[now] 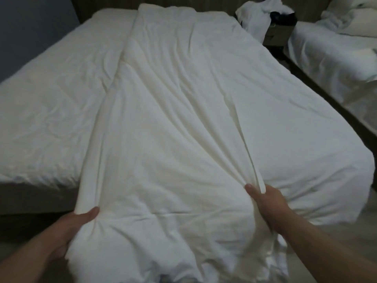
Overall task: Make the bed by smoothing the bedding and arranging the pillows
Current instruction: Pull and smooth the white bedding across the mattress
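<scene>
Gripping the foot end of the white duvet (173,99) with both hands, standing at the bottom of the bed (30,193). The left hand (69,225) has a bunch of the duvet's left edge clenched in it, thumb on top of the fabric, fingers tucked underneath out of sight. The right hand (271,203) pinches a fold further right, thumb pressed on top, and long creases fan out from that spot up toward the head of the bed.

The duvet itself lies lengthwise over the middle and right side of the mattress, reaching up to the headboard (106,5) and drooping over the right corner at the foot. It's pretty wrinkled, and the near end hangs off the bed in a loose bundle between the hands. The whole left strip of the mattress is uncovered, just the creased white sheet (51,88) showing.

Off to the right is a second bed (330,58) with rumpled white bedding piled on it. Between the two beds there's a dark nightstand (279,31) with a white cloth (255,15) dumped on top.
</scene>
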`<state>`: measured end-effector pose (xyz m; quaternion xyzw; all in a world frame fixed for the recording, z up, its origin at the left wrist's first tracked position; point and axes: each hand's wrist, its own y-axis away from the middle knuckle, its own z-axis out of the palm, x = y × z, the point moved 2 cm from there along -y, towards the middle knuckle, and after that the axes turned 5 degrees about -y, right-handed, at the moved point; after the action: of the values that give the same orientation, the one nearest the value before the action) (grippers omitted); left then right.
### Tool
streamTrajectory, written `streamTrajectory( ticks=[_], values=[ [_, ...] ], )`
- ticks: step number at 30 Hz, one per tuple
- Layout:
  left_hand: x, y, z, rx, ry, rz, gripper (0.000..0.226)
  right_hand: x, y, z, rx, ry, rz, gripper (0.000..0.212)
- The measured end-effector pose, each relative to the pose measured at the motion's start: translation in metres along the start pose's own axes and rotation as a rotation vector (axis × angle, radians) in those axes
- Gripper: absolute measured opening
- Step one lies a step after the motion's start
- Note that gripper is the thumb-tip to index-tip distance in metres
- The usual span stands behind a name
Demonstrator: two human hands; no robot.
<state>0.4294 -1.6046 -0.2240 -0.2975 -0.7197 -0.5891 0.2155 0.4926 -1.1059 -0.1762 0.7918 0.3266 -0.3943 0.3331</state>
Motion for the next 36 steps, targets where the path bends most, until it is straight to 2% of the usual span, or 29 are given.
streamTrajectory(
  ticks=[5, 9, 13, 15, 17, 19, 21, 23, 28, 31, 34, 36],
  values=[
    [-0.006, 0.002, 0.005, 0.03, -0.075, -0.025, 0.025, 0.023, 0.006, 0.0, 0.01, 0.046, 0.054, 0.031],
    [-0.014, -0.006, 0.007, 0.101, -0.115, -0.037, 0.039, 0.023, 0.007, 0.01, 0.092, 0.193, 0.017, 0.035],
    [-0.001, -0.005, 0.025, 0.313, -0.311, 0.047, 0.062, 0.015, 0.002, 0.024, 0.186, 0.256, 0.098, 0.043],
    [0.017, 0.001, 0.031, 0.505, -0.514, 0.198, 0.08, 0.007, 0.006, 0.032, 0.293, 0.313, 0.053, 0.062],
    [0.04, 0.005, 0.036, 0.635, -0.76, 0.543, 0.097, -0.009, 0.011, 0.042, 0.302, 0.477, -0.206, 0.083],
    [0.065, 0.002, 0.047, 0.579, -1.113, 0.851, 0.11, -0.026, 0.004, 0.056, 0.13, 0.718, -0.481, 0.095],
    [0.085, -0.01, 0.057, 0.425, -1.35, 0.856, 0.116, -0.036, -0.013, 0.065, -0.075, 0.908, -0.522, 0.104],
    [0.091, -0.023, 0.065, 0.334, -1.416, 0.759, 0.115, -0.036, -0.029, 0.068, -0.204, 0.966, -0.441, 0.106],
    [0.085, -0.032, 0.072, 0.341, -1.37, 0.746, 0.104, -0.026, -0.037, 0.072, -0.22, 0.936, -0.424, 0.095],
    [0.085, -0.017, 0.072, 0.357, -1.289, 0.747, 0.087, -0.035, -0.022, 0.073, -0.198, 0.914, -0.395, 0.074],
    [0.075, 0.015, 0.07, 0.205, -1.101, 0.672, 0.068, -0.047, 0.011, 0.064, -0.217, 0.743, -0.288, 0.042],
    [0.065, 0.046, 0.065, 0.052, -1.034, 0.552, 0.05, -0.052, 0.046, 0.05, -0.306, 0.684, -0.19, 0.039]
  ],
)
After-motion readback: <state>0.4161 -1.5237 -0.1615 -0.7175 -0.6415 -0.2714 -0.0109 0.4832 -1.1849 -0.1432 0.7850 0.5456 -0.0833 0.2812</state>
